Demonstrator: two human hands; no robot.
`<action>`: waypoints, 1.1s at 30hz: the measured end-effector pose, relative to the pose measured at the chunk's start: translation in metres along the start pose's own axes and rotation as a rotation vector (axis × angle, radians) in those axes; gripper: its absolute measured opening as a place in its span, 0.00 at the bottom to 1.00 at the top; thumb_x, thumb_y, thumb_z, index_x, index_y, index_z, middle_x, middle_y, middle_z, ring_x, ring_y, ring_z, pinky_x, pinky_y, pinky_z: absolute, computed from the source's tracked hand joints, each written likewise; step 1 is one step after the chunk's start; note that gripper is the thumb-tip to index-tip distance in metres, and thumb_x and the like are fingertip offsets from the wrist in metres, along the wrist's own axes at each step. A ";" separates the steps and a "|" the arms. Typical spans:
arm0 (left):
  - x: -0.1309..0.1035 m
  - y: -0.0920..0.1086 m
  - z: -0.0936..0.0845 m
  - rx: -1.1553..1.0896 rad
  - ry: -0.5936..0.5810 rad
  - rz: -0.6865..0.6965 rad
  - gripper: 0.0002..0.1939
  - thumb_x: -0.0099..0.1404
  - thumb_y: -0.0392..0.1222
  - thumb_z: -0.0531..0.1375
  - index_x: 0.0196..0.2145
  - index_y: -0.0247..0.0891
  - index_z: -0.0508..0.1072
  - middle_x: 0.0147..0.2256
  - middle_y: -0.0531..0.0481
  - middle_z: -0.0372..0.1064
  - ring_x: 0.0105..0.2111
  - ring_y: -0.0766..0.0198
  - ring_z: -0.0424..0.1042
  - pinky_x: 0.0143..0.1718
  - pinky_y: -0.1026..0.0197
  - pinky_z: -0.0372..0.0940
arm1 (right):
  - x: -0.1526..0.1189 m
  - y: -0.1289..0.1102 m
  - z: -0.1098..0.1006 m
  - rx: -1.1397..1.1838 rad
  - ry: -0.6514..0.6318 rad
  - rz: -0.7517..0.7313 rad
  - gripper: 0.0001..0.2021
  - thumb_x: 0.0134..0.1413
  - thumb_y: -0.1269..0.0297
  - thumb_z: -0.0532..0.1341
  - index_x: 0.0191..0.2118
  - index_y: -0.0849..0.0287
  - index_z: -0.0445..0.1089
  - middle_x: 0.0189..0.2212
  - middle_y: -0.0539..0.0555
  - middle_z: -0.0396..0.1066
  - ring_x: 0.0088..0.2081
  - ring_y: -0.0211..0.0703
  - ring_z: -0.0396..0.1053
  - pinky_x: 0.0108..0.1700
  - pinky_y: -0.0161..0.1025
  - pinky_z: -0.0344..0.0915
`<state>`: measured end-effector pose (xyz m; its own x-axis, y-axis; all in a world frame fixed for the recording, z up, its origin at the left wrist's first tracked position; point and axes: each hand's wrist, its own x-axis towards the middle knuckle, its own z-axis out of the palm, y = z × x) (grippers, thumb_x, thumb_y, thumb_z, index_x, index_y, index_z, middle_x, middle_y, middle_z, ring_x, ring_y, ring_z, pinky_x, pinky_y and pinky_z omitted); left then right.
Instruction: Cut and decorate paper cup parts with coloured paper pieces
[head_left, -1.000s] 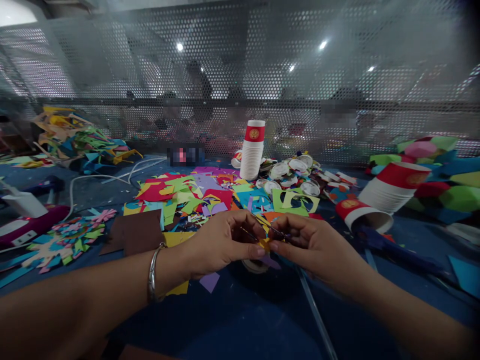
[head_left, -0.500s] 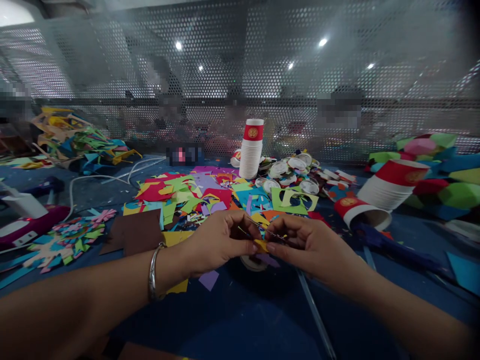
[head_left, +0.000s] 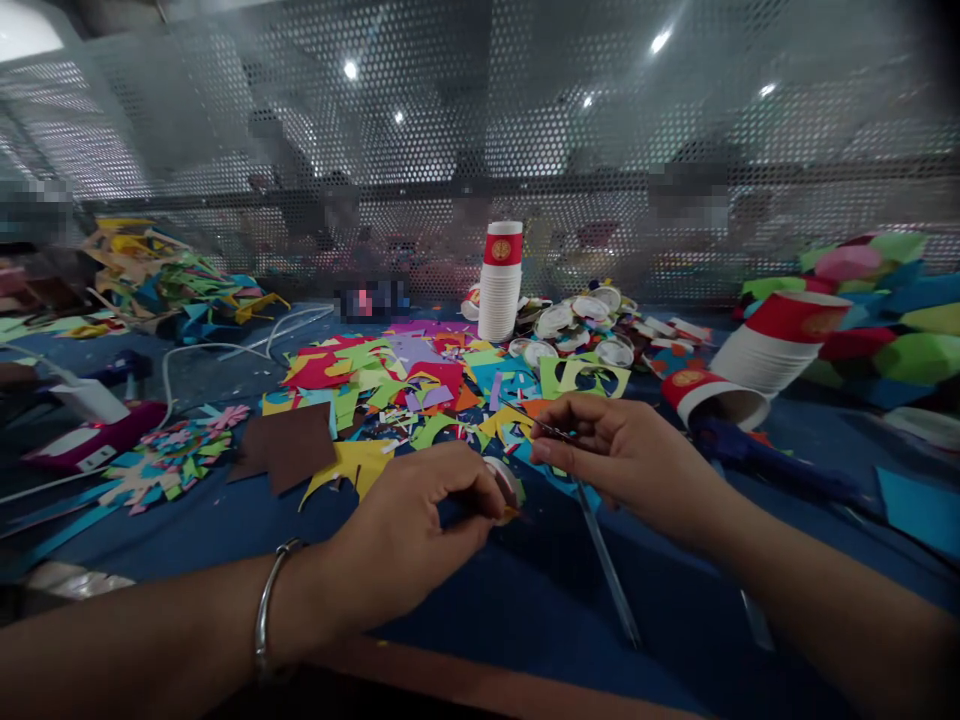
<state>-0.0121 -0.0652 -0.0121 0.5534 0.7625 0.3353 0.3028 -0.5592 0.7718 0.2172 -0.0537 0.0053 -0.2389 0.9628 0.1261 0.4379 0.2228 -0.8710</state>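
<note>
**A loose pinch is the danger**

Near centre, the left hand (head_left: 420, 535) seems to pinch a small orange piece (head_left: 511, 514) beside a white-rimmed disc (head_left: 502, 476); the right hand (head_left: 619, 442) grasps a thin dark tool (head_left: 552, 430). Held loosely, the piece could drop among farther paper scraps (head_left: 431, 383).

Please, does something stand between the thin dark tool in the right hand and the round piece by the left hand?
Nothing visible stands between the thin dark tool and the round piece. The left hand covers part of the piece, but from the opposite side.
</note>
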 end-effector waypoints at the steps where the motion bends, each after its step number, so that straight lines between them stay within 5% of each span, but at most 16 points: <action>1: 0.001 -0.002 0.000 0.022 0.010 0.006 0.09 0.59 0.26 0.60 0.31 0.38 0.74 0.34 0.54 0.76 0.37 0.66 0.74 0.42 0.63 0.66 | 0.000 -0.001 0.000 -0.013 0.005 0.000 0.11 0.55 0.56 0.66 0.39 0.58 0.73 0.29 0.48 0.72 0.20 0.32 0.60 0.18 0.32 0.55; 7: 0.022 -0.016 -0.007 -0.036 0.079 -0.063 0.05 0.59 0.30 0.62 0.32 0.37 0.74 0.33 0.52 0.75 0.35 0.65 0.74 0.39 0.62 0.67 | 0.001 -0.002 0.003 0.003 -0.012 -0.070 0.08 0.55 0.58 0.64 0.35 0.57 0.72 0.30 0.50 0.75 0.31 0.40 0.72 0.30 0.34 0.67; 11: 0.013 -0.009 -0.009 -0.124 0.078 -0.081 0.03 0.61 0.32 0.62 0.33 0.38 0.73 0.33 0.53 0.75 0.34 0.66 0.74 0.40 0.63 0.67 | 0.002 0.001 0.004 -0.007 -0.005 -0.108 0.07 0.55 0.59 0.65 0.34 0.57 0.71 0.32 0.51 0.75 0.36 0.43 0.74 0.38 0.37 0.70; 19: -0.030 -0.004 0.005 0.154 -0.038 -0.043 0.12 0.59 0.24 0.58 0.32 0.39 0.74 0.34 0.55 0.74 0.35 0.68 0.73 0.38 0.65 0.65 | -0.001 -0.002 0.003 0.005 -0.058 -0.080 0.06 0.57 0.61 0.64 0.35 0.57 0.72 0.31 0.50 0.76 0.34 0.42 0.75 0.38 0.37 0.70; 33: -0.035 -0.004 0.000 0.238 -0.085 -0.221 0.08 0.59 0.29 0.59 0.35 0.39 0.73 0.35 0.53 0.72 0.36 0.63 0.70 0.36 0.61 0.63 | -0.057 -0.002 0.046 -0.140 -0.120 0.035 0.03 0.62 0.67 0.59 0.38 0.53 0.70 0.30 0.46 0.75 0.32 0.38 0.72 0.33 0.34 0.63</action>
<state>-0.0323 -0.0898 -0.0266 0.5141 0.8493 0.1198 0.5901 -0.4516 0.6692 0.1904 -0.1157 -0.0218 -0.3197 0.9470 0.0318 0.5620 0.2165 -0.7983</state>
